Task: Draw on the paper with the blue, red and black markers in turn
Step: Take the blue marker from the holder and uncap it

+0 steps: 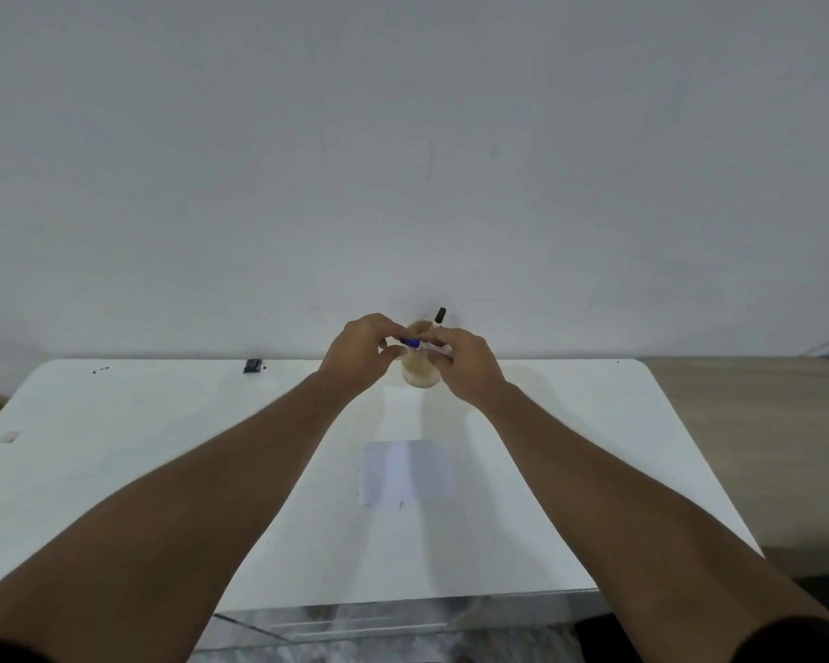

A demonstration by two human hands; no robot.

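Over the far edge of a white rounded-corner table (164,447) standing against a plain pale wall (403,136), the left hand (360,351) and right hand (465,363) are together pinching a blue-capped white marker (415,344) above a tan round holder (420,375). A black-capped marker (439,315) is standing in that holder, and a pale rectangular paper sheet (408,471) is lying flat nearer, mid-table, beside wood-toned flooring (747,447).

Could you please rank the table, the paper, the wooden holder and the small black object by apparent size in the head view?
1. table
2. paper
3. wooden holder, partly hidden by hands
4. small black object
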